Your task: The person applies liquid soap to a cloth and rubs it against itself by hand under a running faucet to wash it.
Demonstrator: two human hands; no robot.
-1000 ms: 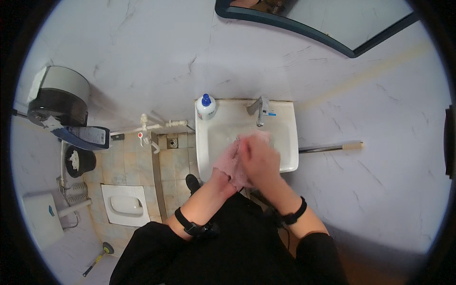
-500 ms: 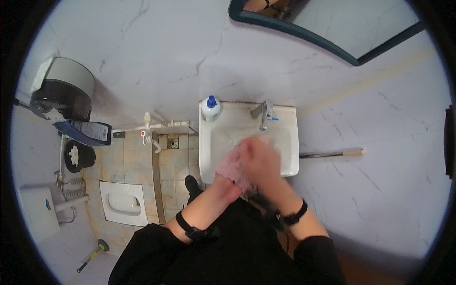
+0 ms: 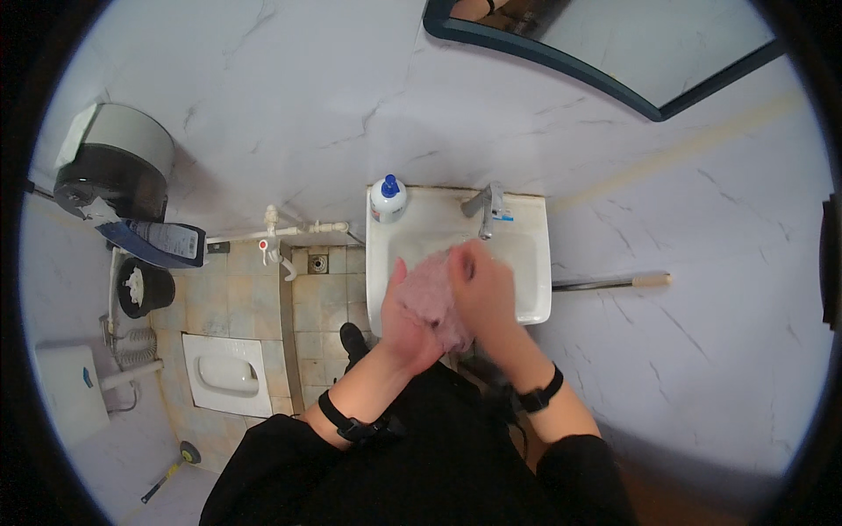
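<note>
A crumpled pink cloth (image 3: pixel 431 298) lies across the palm of my left hand (image 3: pixel 409 340), over the near part of the white sink (image 3: pixel 379 302). That hand is turned palm up, its thumb standing clear on the cloth's left side and its fingers mostly covered. My right hand (image 3: pixel 488 294) is curled closed at the cloth's right edge, gripping it. Beyond my hands, a metal faucet (image 3: pixel 485 210) rises from the sink's back ledge. On the back left corner stands a white pump bottle (image 3: pixel 388 200) with a blue top.
A dark-framed mirror (image 3: pixel 561 66) hangs above. Left of the sink are white pipes with a valve (image 3: pixel 271 245), a squat toilet (image 3: pixel 228 375), a black bin (image 3: pixel 147 287) and a paper dispenser (image 3: pixel 114 167). A pole (image 3: pixel 614 282) sticks out at the sink's right.
The cloth has gone from wrapping my left hand and wrist to lying spread on its upturned palm. My right hand has shifted slightly right and nearer, still closed at the cloth.
</note>
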